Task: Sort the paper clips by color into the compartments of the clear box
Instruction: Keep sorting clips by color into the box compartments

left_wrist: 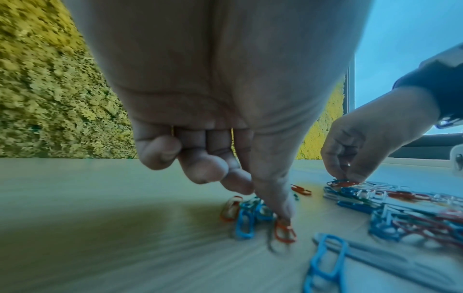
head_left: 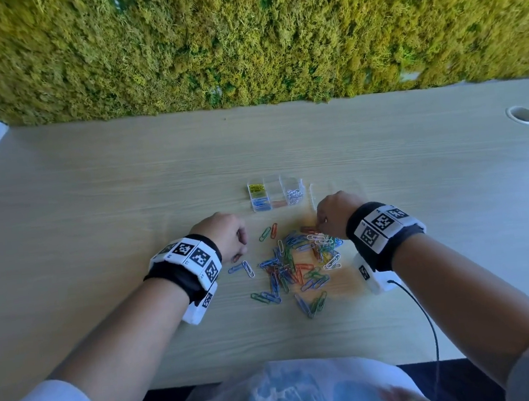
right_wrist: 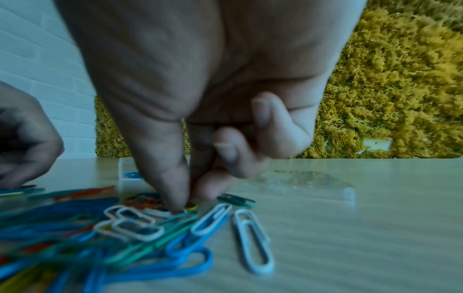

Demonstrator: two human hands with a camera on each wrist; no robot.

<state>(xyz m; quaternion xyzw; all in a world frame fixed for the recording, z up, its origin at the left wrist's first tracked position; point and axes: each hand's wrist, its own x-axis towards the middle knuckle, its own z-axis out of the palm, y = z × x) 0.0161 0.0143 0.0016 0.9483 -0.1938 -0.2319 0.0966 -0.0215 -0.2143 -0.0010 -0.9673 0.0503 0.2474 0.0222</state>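
While both hands are bent low over the table point(head_left: 93, 198), two picks are under way at once. Nearest the wearer, the paper clips point(head_left: 296, 268) lie in a loose mixed heap between the wrists, blue, red, green and white ones crossing each other. At the heap's left fringe, the left hand point(head_left: 224, 234) is curled, and its thumb tip point(left_wrist: 283, 210) is pressed down on a small cluster of blue and red clips point(left_wrist: 258, 218); whether one is actually pinched cannot be told, since the fingertips are blurred. At the heap's far right edge, the right hand point(head_left: 333, 214) has thumb and forefinger closed narrowly onto a clip tip point(right_wrist: 190, 207), seemingly a yellow one, though its colour is barely shown. Just beyond the fingers, the clear box point(head_left: 276, 192) stands with yellow, blue, red and white clips already in separate compartments, and its lid point(right_wrist: 313, 186) lies beside it. To do this step well, a single clip of one colour should be lifted straight up and shaken free, because neighbours are likely to hook on and be carried into the wrong compartment.
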